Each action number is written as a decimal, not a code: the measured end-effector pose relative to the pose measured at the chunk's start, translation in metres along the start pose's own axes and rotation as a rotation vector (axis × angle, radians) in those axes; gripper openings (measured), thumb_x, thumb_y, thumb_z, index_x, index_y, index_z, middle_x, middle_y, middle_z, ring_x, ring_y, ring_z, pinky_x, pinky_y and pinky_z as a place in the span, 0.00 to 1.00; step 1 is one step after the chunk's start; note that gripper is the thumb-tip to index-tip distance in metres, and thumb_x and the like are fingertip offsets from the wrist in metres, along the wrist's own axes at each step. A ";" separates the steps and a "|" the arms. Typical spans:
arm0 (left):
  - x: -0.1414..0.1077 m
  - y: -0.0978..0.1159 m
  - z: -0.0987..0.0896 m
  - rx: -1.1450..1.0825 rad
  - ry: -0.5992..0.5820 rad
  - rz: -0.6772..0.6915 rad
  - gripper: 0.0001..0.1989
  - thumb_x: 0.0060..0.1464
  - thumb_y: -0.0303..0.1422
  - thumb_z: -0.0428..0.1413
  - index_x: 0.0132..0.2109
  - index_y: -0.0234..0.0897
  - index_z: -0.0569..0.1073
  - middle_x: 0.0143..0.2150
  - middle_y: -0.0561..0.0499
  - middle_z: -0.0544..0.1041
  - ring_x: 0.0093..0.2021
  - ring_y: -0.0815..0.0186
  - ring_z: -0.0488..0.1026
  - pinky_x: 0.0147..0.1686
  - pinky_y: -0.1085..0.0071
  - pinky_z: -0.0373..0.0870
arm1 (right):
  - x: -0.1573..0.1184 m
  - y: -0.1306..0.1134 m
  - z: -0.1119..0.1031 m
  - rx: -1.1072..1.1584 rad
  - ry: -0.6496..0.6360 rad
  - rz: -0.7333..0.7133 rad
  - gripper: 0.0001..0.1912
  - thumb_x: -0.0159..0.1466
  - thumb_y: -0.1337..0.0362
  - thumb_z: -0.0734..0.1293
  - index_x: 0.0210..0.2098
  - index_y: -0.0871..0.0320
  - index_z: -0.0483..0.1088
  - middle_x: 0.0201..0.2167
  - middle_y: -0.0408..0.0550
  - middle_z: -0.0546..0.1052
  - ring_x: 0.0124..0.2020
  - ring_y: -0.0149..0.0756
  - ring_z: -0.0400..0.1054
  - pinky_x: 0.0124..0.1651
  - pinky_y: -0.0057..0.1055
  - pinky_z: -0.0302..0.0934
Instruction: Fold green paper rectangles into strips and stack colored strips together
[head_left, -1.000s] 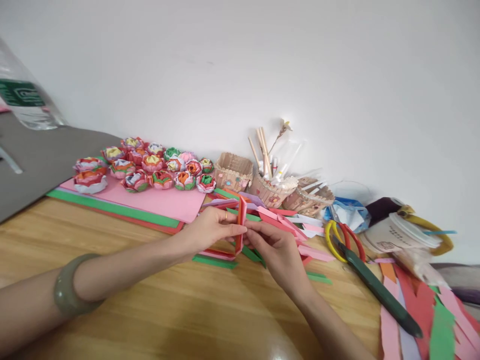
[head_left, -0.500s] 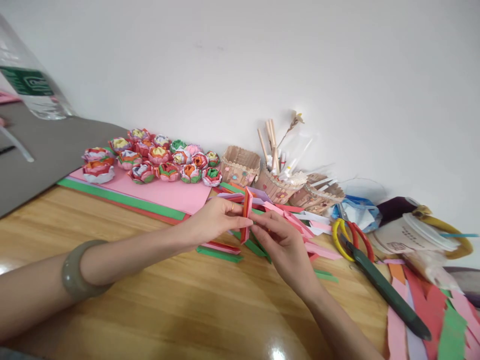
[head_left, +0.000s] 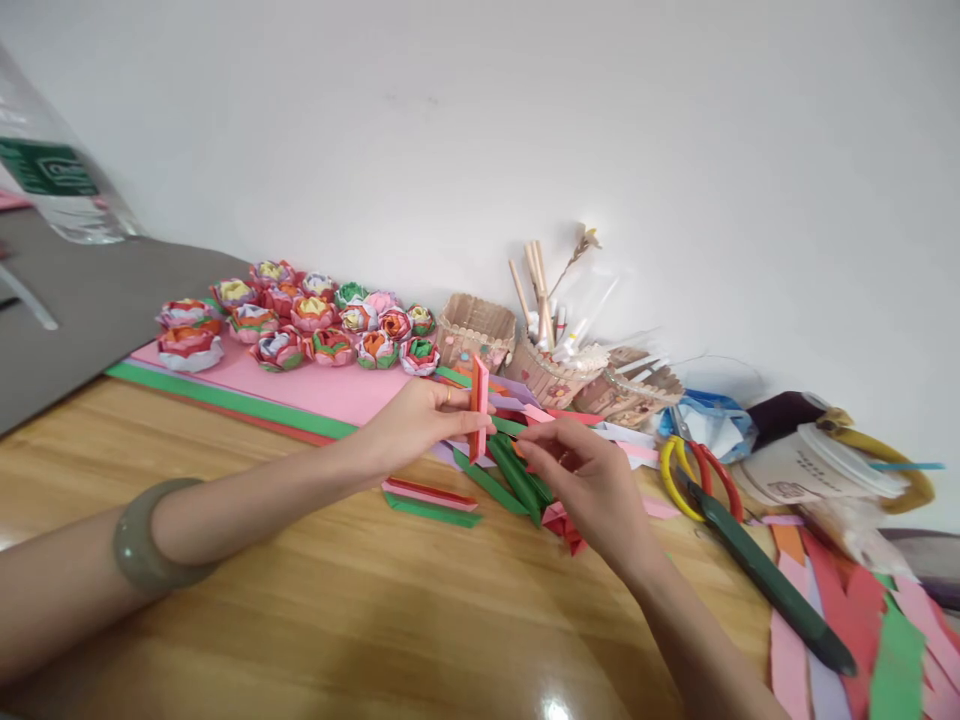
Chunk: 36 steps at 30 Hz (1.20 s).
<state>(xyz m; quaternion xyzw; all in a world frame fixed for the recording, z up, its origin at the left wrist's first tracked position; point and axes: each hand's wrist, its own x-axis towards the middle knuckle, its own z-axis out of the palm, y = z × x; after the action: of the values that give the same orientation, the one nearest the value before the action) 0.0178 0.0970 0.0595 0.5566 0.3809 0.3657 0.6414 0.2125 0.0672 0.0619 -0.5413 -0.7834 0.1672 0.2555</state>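
Note:
My left hand (head_left: pixel 409 425) pinches a folded paper strip (head_left: pixel 478 410), orange and pink, which stands upright between thumb and fingers. A little to the right, my right hand (head_left: pixel 589 480) has thumb and forefinger drawn together, apart from the strip; a small orange bit shows at the tips, too small to name. Under and behind this hand lie green folded strips (head_left: pixel 517 475) and a pink-red folded piece (head_left: pixel 566 525), partly covered. A small stack of red, pink and green strips (head_left: pixel 431 502) lies on the table below my left hand.
Many layered paper flowers (head_left: pixel 330 347) stand on pink paper (head_left: pixel 300 385) at the back left. Behind the strips are woody-looking baskets (head_left: pixel 476 330), some holding sticks. To the right lie scissors (head_left: pixel 709 480), a dark green tool (head_left: pixel 787 580), a white cup (head_left: pixel 817 465) and paper scraps (head_left: pixel 847 600).
My right hand has let go of the upright strip and drawn away to the right. The left hand still holds the strip. The whole view has shifted slightly.

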 end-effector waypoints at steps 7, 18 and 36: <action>0.004 -0.006 -0.003 -0.042 0.065 -0.002 0.07 0.51 0.32 0.58 0.30 0.32 0.76 0.26 0.50 0.77 0.29 0.67 0.74 0.34 0.72 0.69 | -0.010 -0.001 0.018 -0.385 -0.176 -0.082 0.04 0.58 0.67 0.68 0.33 0.56 0.76 0.31 0.46 0.76 0.28 0.36 0.70 0.24 0.27 0.49; 0.002 -0.003 -0.003 -0.095 0.116 0.004 0.10 0.48 0.36 0.61 0.29 0.31 0.76 0.26 0.49 0.77 0.29 0.65 0.73 0.34 0.68 0.70 | -0.009 0.000 0.022 -0.462 -0.081 -0.157 0.08 0.56 0.73 0.62 0.27 0.59 0.72 0.29 0.52 0.75 0.32 0.40 0.68 0.24 0.29 0.46; -0.007 -0.016 0.015 -0.236 0.091 -0.062 0.13 0.45 0.37 0.64 0.35 0.31 0.78 0.32 0.48 0.79 0.35 0.62 0.75 0.42 0.65 0.70 | -0.007 -0.010 0.011 0.288 0.357 -0.079 0.05 0.61 0.63 0.66 0.29 0.56 0.67 0.28 0.44 0.72 0.30 0.33 0.66 0.31 0.29 0.61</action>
<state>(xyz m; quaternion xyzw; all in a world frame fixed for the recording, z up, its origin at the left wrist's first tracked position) 0.0289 0.0820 0.0454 0.4482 0.3810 0.4127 0.6954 0.2002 0.0568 0.0564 -0.4892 -0.7144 0.1684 0.4711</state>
